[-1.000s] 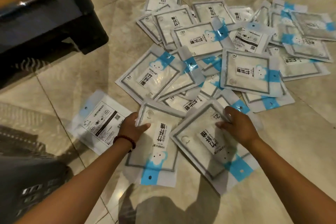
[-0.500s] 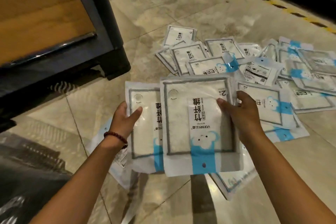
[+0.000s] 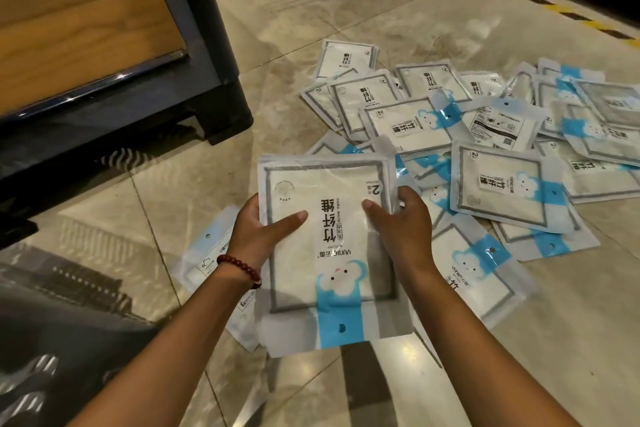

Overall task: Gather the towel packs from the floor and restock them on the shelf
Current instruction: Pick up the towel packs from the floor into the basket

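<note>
Head: left hand [image 3: 258, 236] and right hand [image 3: 405, 230] have stacked perhaps two packs [image 3: 311, 277].

Held towel packs [image 3: 332, 236] are gripped between left hand [image 3: 256, 232] and right hand [image 3: 405, 229], above the floor [image 3: 346, 10]; the scattered pile [image 3: 502, 184] is spread behind and right; the shelf [image 3: 194, 80] is set behind, left.

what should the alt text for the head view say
The left hand and right hand hold a stack of towel packs by its sides above a tiled floor. A pile of more packs lies overlapping on the floor beyond and to the right. A dark-framed wooden shelf stands at upper left.
</note>
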`<state>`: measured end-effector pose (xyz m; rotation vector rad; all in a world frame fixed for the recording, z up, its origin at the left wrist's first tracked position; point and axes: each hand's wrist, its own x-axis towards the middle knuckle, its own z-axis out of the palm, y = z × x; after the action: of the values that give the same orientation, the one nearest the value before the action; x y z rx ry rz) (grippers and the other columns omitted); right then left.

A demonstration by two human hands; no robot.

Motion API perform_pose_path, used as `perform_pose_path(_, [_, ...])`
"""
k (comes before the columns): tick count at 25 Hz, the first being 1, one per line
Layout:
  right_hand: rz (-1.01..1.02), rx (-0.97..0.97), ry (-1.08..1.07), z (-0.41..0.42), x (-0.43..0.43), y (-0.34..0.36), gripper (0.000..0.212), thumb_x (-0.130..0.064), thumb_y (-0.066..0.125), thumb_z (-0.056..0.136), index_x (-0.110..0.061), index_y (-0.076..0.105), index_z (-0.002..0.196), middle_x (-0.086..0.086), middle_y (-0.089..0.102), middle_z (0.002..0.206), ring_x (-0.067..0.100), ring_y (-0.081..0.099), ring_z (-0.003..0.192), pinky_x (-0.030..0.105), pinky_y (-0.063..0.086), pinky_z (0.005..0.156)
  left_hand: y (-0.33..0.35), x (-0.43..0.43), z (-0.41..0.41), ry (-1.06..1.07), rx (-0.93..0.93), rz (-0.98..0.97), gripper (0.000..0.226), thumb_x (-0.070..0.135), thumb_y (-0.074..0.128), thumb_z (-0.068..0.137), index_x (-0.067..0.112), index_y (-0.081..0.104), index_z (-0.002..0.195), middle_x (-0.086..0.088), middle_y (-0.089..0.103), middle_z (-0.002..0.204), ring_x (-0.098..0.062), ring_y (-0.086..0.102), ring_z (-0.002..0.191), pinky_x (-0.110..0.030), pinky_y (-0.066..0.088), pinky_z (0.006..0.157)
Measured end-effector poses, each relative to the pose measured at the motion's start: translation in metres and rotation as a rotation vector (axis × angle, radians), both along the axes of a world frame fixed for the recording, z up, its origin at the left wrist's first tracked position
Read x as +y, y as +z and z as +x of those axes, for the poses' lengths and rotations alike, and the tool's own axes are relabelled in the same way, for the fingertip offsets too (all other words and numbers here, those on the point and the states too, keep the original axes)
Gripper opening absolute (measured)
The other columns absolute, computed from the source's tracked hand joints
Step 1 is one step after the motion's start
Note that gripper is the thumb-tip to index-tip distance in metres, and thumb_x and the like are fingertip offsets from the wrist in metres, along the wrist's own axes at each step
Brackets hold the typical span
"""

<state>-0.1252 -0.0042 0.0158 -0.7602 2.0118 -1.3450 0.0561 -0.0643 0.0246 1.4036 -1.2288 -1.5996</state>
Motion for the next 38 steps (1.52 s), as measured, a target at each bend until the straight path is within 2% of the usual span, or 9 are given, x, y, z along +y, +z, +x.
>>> perform_pose_path(2, [0.035,0.01,0.017,-0.002,0.004,-0.008,0.028,-0.029,0.07,0.08,-0.008,0.057,0.091,0.008,0.063,0.089,0.026,0.06,0.084,0.04,0.052,0.076,-0.002,0.002,-0.002,-0.03,-0.046,-0.038,0.034,0.014,0.078,0.07,0.022,0.061,0.098,0.0,0.071,0.099,-0.019,0.069,0.091,-0.038,0.056,0.079])
perform_pose_path(6, [0.136,0.011,0.006,-0.033,0.025,-0.025,0.026,-0.028,0.07,0.081,-0.005,0.058,0.083,0.005,0.06,0.078,0.02,0.057,0.076,0.035,0.047,0.071,-0.007,-0.003,0.003,-0.039,-0.08,-0.073,0.034,0.01,0.076,0.072,0.021,0.06,0.1,-0.004,0.07,0.102,-0.023,0.068,0.094,-0.043,0.055,0.082])
perform_pose_path(11, [0.532,0.083,-0.212,-0.089,0.09,-0.076,0.046,-0.033,0.069,0.082,0.0,0.056,0.112,0.011,0.061,0.106,0.03,0.057,0.101,0.032,0.042,0.08,-0.016,-0.007,0.01,0.034,-0.089,-0.062,0.028,0.008,0.074,0.075,0.023,0.06,0.094,-0.003,0.069,0.098,-0.022,0.067,0.089,-0.041,0.055,0.079])
perform_pose_path(15, [0.82,0.047,-0.281,-0.095,0.122,-0.109,0.059,-0.044,0.071,0.078,0.004,0.056,0.109,0.025,0.056,0.118,0.041,0.047,0.114,0.041,0.039,0.092,-0.031,-0.003,0.012,0.077,-0.067,-0.001,0.029,0.006,0.074,0.074,0.019,0.061,0.096,-0.004,0.069,0.099,-0.022,0.067,0.089,-0.036,0.057,0.073])
perform_pose_path(19, [0.907,-0.042,-0.306,-0.088,0.122,-0.123,0.075,-0.057,0.068,0.074,0.003,0.053,0.117,0.022,0.052,0.123,0.041,0.044,0.117,0.042,0.035,0.097,-0.038,-0.001,0.01,0.074,-0.061,-0.003,0.029,0.004,0.073,0.075,0.019,0.061,0.096,-0.001,0.069,0.097,-0.016,0.068,0.084,-0.025,0.059,0.064])
perform_pose_path(22, [0.915,-0.05,-0.474,-0.083,0.117,-0.129,0.091,-0.051,0.074,0.071,0.008,0.037,0.13,0.025,0.042,0.13,0.041,0.039,0.122,0.044,0.036,0.098,-0.04,-0.001,0.005,0.091,-0.058,-0.002,0.03,0.003,0.072,0.074,0.02,0.06,0.095,-0.001,0.069,0.097,-0.014,0.068,0.082,-0.027,0.059,0.065])
perform_pose_path(25, [0.831,-0.103,-0.598,-0.084,0.115,-0.134,0.085,-0.032,0.08,0.071,0.011,0.034,0.128,0.027,0.044,0.129,0.042,0.044,0.121,0.045,0.039,0.097,-0.043,-0.002,0.003,0.103,-0.066,0.01,0.03,0.004,0.074,0.073,0.02,0.06,0.095,-0.002,0.069,0.097,-0.018,0.068,0.085,-0.035,0.057,0.073])
perform_pose_path(30, [0.492,-0.159,-0.692,-0.08,0.116,-0.136,0.035,-0.009,0.068,0.081,0.006,0.056,0.111,0.023,0.061,0.115,0.038,0.059,0.104,0.038,0.046,0.087,-0.045,-0.003,0.006,0.095,-0.071,0.016,0.029,0.006,0.074,0.074,0.022,0.061,0.095,-0.001,0.07,0.096,-0.02,0.068,0.086,-0.035,0.055,0.074])
perform_pose_path(38, [-0.085,-0.118,-0.541,-0.091,0.102,-0.045,0.024,0.001,0.061,0.084,-0.017,0.054,0.099,0.002,0.061,0.092,0.013,0.061,0.077,0.008,0.047,0.053,-0.039,-0.004,0.019,0.128,-0.094,0.004,0.028,0.011,0.071,0.079,0.016,0.06,0.104,-0.002,0.069,0.098,-0.019,0.067,0.086,-0.032,0.055,0.07])
